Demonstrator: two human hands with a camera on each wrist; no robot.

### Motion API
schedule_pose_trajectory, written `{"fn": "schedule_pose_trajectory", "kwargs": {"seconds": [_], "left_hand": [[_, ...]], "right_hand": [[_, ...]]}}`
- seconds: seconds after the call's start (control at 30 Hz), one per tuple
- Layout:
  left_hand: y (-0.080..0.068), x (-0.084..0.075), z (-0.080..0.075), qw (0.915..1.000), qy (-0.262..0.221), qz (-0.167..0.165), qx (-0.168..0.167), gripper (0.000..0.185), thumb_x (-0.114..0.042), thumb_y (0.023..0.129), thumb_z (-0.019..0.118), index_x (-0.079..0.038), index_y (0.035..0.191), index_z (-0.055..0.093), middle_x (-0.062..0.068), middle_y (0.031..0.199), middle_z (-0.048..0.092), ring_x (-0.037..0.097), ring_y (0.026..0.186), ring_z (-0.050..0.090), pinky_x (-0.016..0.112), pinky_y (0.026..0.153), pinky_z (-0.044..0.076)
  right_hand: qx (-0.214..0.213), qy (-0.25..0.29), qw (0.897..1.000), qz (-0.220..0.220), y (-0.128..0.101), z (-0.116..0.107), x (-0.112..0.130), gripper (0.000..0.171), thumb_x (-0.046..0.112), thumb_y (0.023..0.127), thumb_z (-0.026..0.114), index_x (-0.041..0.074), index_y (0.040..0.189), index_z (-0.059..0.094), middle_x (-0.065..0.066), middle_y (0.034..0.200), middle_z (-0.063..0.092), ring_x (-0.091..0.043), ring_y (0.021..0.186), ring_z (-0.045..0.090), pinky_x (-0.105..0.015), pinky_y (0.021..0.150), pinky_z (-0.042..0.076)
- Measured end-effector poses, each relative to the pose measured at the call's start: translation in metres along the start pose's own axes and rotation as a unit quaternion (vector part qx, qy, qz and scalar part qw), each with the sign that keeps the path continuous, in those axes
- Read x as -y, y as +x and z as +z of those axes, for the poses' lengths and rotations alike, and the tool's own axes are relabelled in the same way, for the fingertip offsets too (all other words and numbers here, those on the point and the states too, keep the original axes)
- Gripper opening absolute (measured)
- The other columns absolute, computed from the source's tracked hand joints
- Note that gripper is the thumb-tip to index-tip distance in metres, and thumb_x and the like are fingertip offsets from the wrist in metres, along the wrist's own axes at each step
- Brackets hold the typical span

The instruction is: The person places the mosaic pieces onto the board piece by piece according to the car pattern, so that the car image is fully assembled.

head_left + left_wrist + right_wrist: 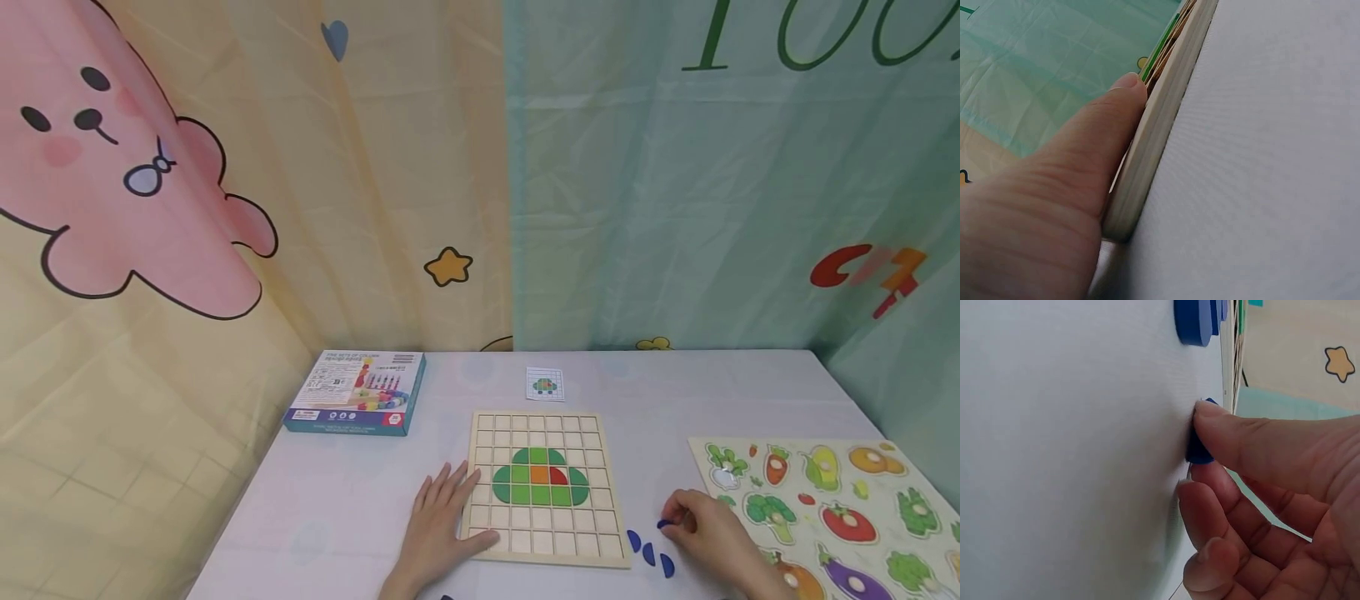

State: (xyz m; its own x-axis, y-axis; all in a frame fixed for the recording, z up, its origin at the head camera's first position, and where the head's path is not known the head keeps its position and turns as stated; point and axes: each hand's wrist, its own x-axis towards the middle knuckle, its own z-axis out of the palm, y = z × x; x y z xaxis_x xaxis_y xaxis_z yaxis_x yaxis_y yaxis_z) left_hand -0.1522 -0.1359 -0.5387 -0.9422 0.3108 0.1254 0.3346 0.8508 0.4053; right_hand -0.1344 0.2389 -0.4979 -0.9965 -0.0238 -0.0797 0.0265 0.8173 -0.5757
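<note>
Blue little tile sits on the table just right of the wooden grid board, pinched by the right hand; looks thin, stiff, light and probably slick, so grab its edges. Left hand lies flat, fingers straight, against the board's edge

A small blue piece — flat, rounded — lies on the white tabletop, pinched at its edge; the wooden grid board lies flat nearby, green, orange and red tiles mid-grid.
</note>
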Motion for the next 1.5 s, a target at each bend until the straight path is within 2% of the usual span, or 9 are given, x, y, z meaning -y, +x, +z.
{"fn": "schedule_pose_trajectory", "kwargs": {"seconds": [0.33, 0.43, 0.6, 0.7, 0.8, 0.97, 1.07, 1.27, 1.5], "left_hand": [[0.001, 0.001, 0.001, 1.0, -0.001, 0.007, -0.006, 0.09, -0.075, 0.077, 0.053, -0.021, 0.147, 0.038, 0.001, 0.152, 0.03, 0.029, 0.141, 0.016, 0.051, 0.112, 0.009], [0.002, 0.002, 0.001, 0.9999, 0.003, 0.008, -0.007, 0.09, -0.075, 0.077, 0.052, -0.02, 0.146, 0.038, 0.001, 0.152, 0.031, 0.029, 0.141, 0.016, 0.052, 0.112, 0.009], [0.002, 0.003, 0.001, 1.0, 0.005, 0.004, -0.005, 0.09, -0.076, 0.076, 0.052, -0.021, 0.147, 0.038, 0.001, 0.152, 0.03, 0.029, 0.141, 0.015, 0.052, 0.112, 0.009], [0.002, 0.003, 0.001, 1.0, 0.004, 0.004, -0.007, 0.09, -0.076, 0.076, 0.052, -0.021, 0.147, 0.038, 0.001, 0.153, 0.03, 0.028, 0.141, 0.015, 0.051, 0.112, 0.009], [0.001, 0.003, 0.001, 0.9999, 0.002, 0.005, -0.009, 0.09, -0.076, 0.076, 0.052, -0.021, 0.147, 0.038, 0.001, 0.152, 0.03, 0.028, 0.141, 0.015, 0.051, 0.112, 0.009], [0.001, 0.003, 0.001, 1.0, 0.0, 0.007, -0.007, 0.09, -0.075, 0.077, 0.053, -0.021, 0.147, 0.038, 0.001, 0.153, 0.03, 0.029, 0.141, 0.015, 0.051, 0.112, 0.009], [0.001, 0.003, 0.002, 1.0, -0.002, 0.006, -0.006, 0.09, -0.075, 0.076, 0.054, -0.021, 0.147, 0.038, 0.001, 0.153, 0.03, 0.028, 0.141, 0.015, 0.051, 0.112, 0.008], [0.0, 0.003, 0.001, 1.0, 0.001, 0.007, -0.004, 0.089, -0.074, 0.077, 0.053, -0.021, 0.147, 0.038, 0.001, 0.152, 0.03, 0.029, 0.141, 0.016, 0.052, 0.112, 0.009], [0.0, 0.004, 0.003, 0.9999, 0.005, 0.007, -0.006, 0.089, -0.076, 0.077, 0.051, -0.022, 0.147, 0.038, 0.0, 0.152, 0.03, 0.029, 0.141, 0.016, 0.052, 0.112, 0.009]], "right_hand": [[0.008, -0.009, 1.0, 0.012, 0.0, 0.002, 0.004, 0.018, 0.002, 0.075, 0.078, 0.011, 0.082, 0.063, 0.004, 0.067, 0.049, -0.014, 0.063, 0.045, -0.024, 0.053, 0.039], [0.005, -0.005, 1.0, 0.016, 0.0, 0.003, 0.01, 0.016, 0.004, 0.076, 0.078, 0.01, 0.086, 0.066, 0.004, 0.068, 0.05, -0.014, 0.065, 0.046, -0.024, 0.054, 0.039], [-0.011, 0.019, 1.0, 0.005, 0.003, 0.007, 0.028, 0.014, 0.006, 0.077, 0.077, 0.011, 0.083, 0.065, 0.004, 0.066, 0.049, -0.014, 0.062, 0.045, -0.024, 0.051, 0.038], [-0.009, 0.046, 0.999, -0.016, 0.006, 0.012, 0.04, 0.016, 0.007, 0.077, 0.077, 0.013, 0.08, 0.063, 0.005, 0.065, 0.049, -0.012, 0.058, 0.045, -0.024, 0.048, 0.038], [0.002, 0.067, 0.996, -0.056, 0.01, 0.017, 0.052, 0.017, 0.008, 0.077, 0.077, 0.014, 0.08, 0.061, 0.007, 0.065, 0.05, -0.01, 0.057, 0.045, -0.023, 0.048, 0.04], [0.018, 0.07, 0.987, -0.144, 0.018, 0.028, 0.073, 0.017, 0.008, 0.079, 0.076, 0.015, 0.08, 0.061, 0.011, 0.067, 0.052, -0.005, 0.059, 0.046, -0.022, 0.049, 0.042], [0.027, 0.067, 0.981, -0.177, 0.023, 0.036, 0.085, 0.015, 0.007, 0.08, 0.074, 0.016, 0.08, 0.063, 0.012, 0.068, 0.052, -0.005, 0.06, 0.046, -0.022, 0.05, 0.042], [0.042, 0.084, 0.974, -0.208, 0.031, 0.056, 0.104, 0.011, 0.002, 0.082, 0.071, 0.013, 0.083, 0.067, 0.01, 0.075, 0.054, -0.005, 0.064, 0.047, -0.021, 0.054, 0.043], [0.041, 0.085, 0.972, -0.216, 0.035, 0.071, 0.12, 0.007, 0.009, 0.081, 0.074, 0.014, 0.081, 0.07, 0.013, 0.068, 0.051, -0.005, 0.059, 0.042, -0.021, 0.049, 0.038]]}}
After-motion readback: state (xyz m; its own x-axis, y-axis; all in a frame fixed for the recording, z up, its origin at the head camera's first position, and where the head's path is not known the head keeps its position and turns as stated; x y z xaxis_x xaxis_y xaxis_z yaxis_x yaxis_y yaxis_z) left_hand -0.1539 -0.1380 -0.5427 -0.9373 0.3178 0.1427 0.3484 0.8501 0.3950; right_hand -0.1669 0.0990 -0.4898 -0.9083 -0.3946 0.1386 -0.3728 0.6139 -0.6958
